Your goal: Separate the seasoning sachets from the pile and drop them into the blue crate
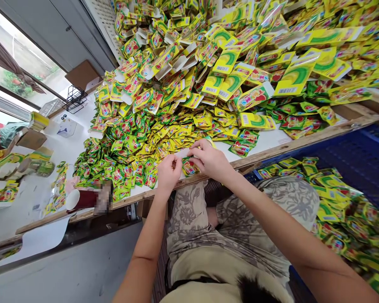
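Observation:
My left hand (pixel 168 171) and my right hand (pixel 210 159) meet at the front edge of a white table (pixel 63 147). Together they pinch a small flat carton (pixel 186 162) with a white flap and a green and red printed face. My left fingers are closed on its white end, my right fingers curl over its other end. Right behind the hands lies a big heap of small green and yellow sachets (pixel 126 147). Further back is a pile of yellow and green flat cartons (pixel 227 63).
A blue crate (pixel 362 160) to my right holds more yellow and green packs (pixel 334 202). At the left table end are a black wire basket (pixel 74 99), cardboard boxes (pixel 82 73) and a red cup (pixel 82 199). My patterned trousers (pixel 208 227) fill the lower middle.

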Demonstrator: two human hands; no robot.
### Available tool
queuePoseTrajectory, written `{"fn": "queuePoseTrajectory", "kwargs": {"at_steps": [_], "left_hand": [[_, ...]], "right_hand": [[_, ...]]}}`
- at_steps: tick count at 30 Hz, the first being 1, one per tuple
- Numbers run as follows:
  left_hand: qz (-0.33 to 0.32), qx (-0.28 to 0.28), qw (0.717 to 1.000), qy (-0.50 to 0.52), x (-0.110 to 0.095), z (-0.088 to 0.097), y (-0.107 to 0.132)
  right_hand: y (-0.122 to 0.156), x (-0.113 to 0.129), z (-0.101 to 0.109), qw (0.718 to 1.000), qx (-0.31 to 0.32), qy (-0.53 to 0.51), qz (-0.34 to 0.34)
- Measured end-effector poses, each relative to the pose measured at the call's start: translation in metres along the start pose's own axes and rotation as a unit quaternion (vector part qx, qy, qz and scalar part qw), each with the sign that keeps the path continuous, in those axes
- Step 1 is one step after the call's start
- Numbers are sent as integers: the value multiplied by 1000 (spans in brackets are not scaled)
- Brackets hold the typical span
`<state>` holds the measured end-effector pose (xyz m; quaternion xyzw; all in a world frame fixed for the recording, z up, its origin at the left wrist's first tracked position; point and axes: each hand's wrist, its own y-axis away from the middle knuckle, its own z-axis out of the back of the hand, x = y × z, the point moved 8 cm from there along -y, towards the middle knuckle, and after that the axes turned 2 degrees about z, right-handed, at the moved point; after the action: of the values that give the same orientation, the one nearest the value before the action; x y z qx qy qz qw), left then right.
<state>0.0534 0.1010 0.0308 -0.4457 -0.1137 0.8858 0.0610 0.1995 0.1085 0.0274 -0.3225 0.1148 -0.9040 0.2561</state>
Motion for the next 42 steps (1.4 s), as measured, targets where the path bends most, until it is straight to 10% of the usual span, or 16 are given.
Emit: {"fn": "queuePoseTrajectory", "kwargs": {"at_steps": [11, 20, 26, 32, 42], "left_hand": [[132, -108, 950, 260, 34, -14, 12], [255, 5, 852, 457, 44, -44, 18], [250, 26, 854, 455, 45, -46, 21], [223, 75, 849, 473, 41, -50, 14], [280, 127, 819, 485, 46, -64, 6]], "right_hand": [[-2, -5, -8, 998, 68, 4, -9], [1, -5, -12, 998, 63, -29, 0], [3, -3, -5, 984, -22, -175, 32], [-5, -6, -20, 973, 46, -227, 25], [14, -37, -25, 863, -23, -481, -151]]}}
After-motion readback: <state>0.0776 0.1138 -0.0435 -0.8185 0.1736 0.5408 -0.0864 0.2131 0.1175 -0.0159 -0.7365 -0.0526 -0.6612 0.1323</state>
